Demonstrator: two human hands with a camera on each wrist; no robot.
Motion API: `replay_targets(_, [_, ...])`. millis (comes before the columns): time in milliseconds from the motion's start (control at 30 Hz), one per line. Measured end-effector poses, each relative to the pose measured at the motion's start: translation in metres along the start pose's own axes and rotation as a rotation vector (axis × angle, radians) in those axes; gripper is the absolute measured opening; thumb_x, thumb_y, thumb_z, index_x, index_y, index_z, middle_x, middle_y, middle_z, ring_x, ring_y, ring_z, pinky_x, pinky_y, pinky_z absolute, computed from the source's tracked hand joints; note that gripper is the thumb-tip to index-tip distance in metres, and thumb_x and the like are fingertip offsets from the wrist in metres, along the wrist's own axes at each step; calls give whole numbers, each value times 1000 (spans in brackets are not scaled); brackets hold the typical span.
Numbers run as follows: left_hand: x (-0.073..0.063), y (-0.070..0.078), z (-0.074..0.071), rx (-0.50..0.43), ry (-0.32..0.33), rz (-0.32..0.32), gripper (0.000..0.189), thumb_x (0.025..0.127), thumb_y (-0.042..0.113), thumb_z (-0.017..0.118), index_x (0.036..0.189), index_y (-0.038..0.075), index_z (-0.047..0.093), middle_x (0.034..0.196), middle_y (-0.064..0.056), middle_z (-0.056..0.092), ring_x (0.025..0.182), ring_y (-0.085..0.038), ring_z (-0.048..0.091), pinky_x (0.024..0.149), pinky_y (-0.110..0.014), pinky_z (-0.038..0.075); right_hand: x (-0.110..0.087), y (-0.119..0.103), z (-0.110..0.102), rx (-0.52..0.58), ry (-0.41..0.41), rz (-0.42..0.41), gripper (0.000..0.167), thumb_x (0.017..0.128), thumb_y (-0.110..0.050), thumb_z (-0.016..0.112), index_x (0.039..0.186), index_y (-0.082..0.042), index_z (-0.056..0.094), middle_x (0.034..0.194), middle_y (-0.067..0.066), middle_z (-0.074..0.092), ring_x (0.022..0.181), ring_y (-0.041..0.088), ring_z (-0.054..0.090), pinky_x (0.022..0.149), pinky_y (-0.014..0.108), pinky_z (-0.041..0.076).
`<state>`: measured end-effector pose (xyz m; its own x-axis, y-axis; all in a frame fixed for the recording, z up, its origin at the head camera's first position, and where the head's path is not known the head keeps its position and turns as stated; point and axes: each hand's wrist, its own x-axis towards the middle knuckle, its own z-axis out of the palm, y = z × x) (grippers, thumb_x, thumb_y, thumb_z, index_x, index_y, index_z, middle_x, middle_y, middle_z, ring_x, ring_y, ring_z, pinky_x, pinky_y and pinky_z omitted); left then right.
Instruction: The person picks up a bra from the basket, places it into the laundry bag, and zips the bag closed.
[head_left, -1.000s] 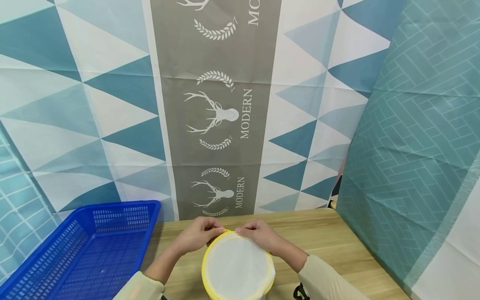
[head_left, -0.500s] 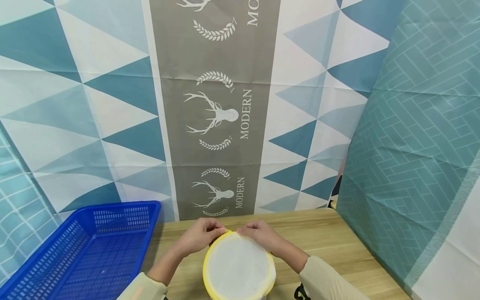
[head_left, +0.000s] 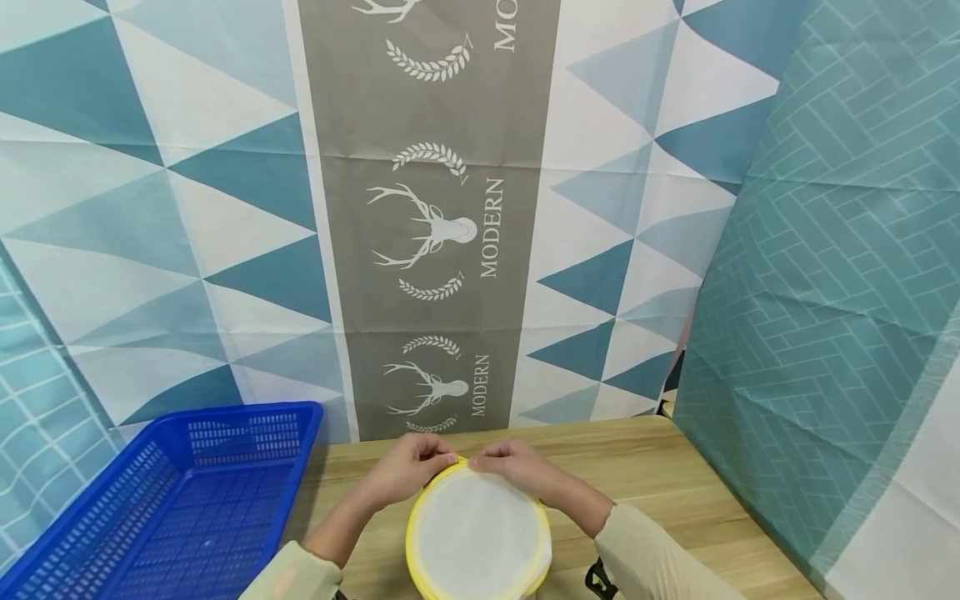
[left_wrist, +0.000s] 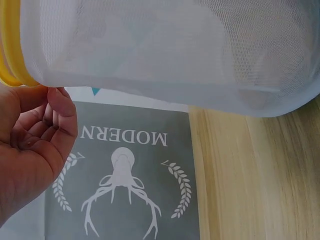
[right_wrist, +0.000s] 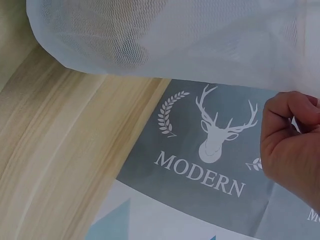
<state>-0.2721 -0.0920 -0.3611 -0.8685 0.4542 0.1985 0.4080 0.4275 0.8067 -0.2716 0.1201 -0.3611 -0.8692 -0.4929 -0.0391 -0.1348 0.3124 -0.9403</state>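
A round white mesh laundry bag with yellow trim stands in front of me, its flat top facing up in the head view. My left hand pinches the far edge of the bag at the trim between thumb and forefinger. Close beside it, my right hand pinches the same edge. The left wrist view shows the bag's mesh side and the yellow trim above my curled left fingers. In the right wrist view, my right fingers hold the edge of the white mesh.
A blue plastic basket with perforated walls sits on the left. The wooden table extends to the right of the bag. Behind it hangs a patterned cloth, with a teal cloth along the right side.
My left fingertips have edged right along the trim, and the gap between both hands' fingertips has narrowed. The bag has shifted very slightly; the basket has stayed put.
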Motion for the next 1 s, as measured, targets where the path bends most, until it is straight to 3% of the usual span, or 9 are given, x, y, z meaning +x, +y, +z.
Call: replay_targets(1000, [-4,-2,-3,-18,-4,-20,20,93,20,57,91,4,67,76,-3,64,62,-9,53,56,-23,45,-2,2,4,-5,67,-46,34,92,-29,58,105,0,69,88,9,70,60,8,63,57,29,55])
